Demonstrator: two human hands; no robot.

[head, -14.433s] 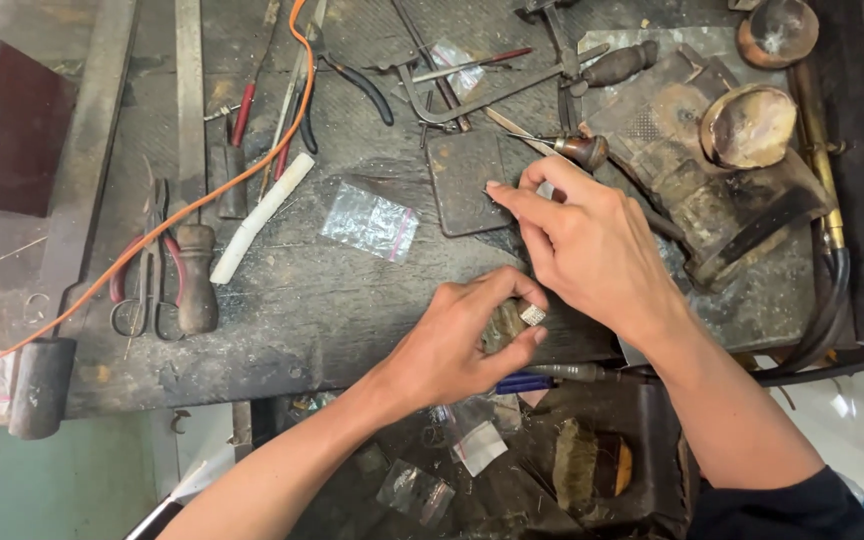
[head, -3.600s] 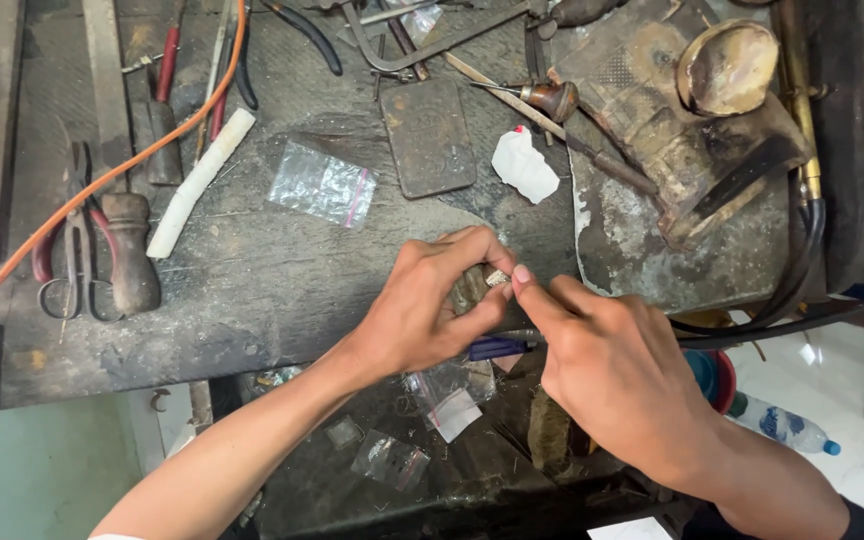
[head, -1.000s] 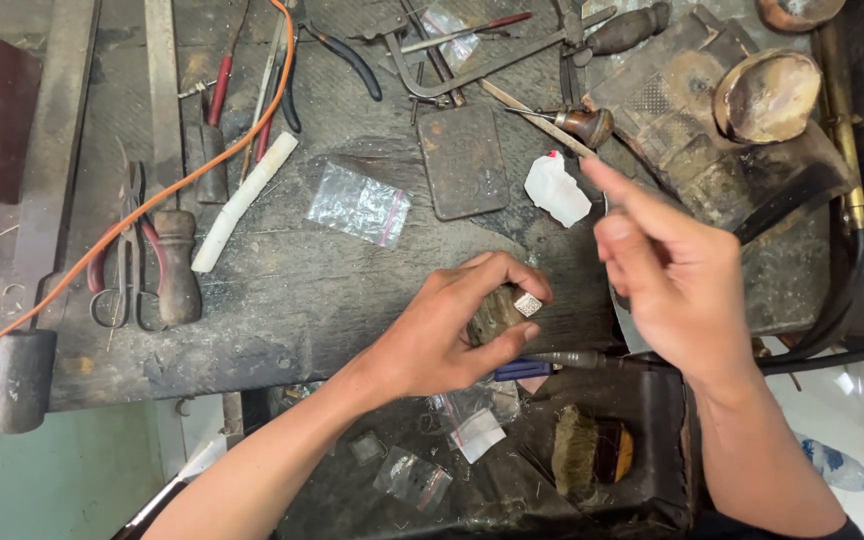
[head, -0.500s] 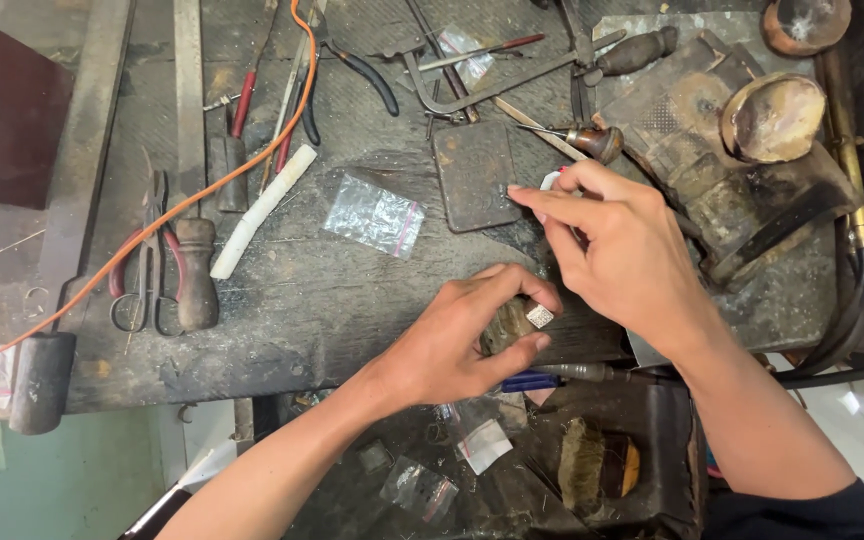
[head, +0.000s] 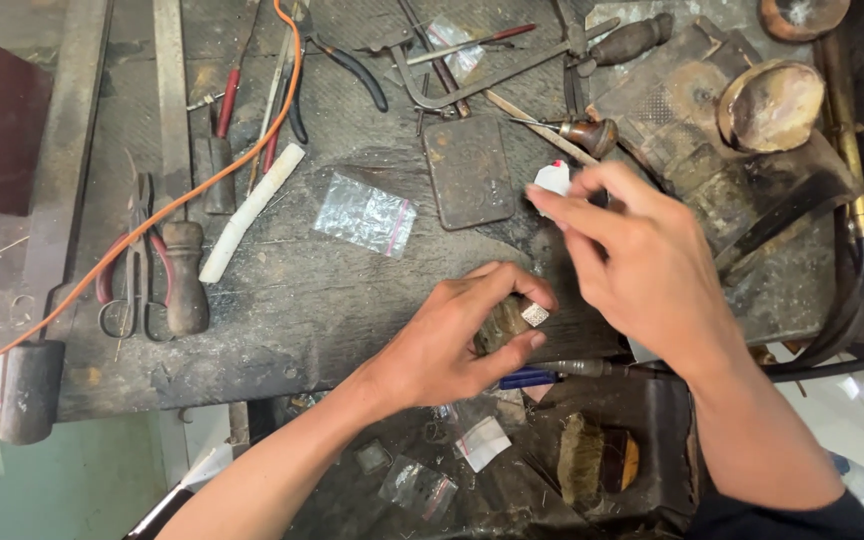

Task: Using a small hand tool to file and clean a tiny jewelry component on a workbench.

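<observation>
My left hand (head: 457, 335) rests at the front edge of the dark workbench (head: 332, 290). Its thumb and fingers pinch a small silvery square piece (head: 534, 315) against a dark wooden peg. My right hand (head: 642, 265) hovers above and to the right, fingers spread and reaching toward a small white container (head: 552, 178) lying just beyond its fingertips. It looks blurred and holds nothing that I can see.
A clear plastic zip bag (head: 365, 214) and a dark square metal plate (head: 469, 172) lie behind my hands. Pliers, scissors (head: 130, 290), a white stick (head: 250, 212) and an orange cable (head: 192, 190) lie on the left. A round bowl (head: 772, 105) stands back right. Small bags lie in the tray below.
My right hand has moved back from beside my left hand toward the white container. My left hand keeps its pinch on the small piece.
</observation>
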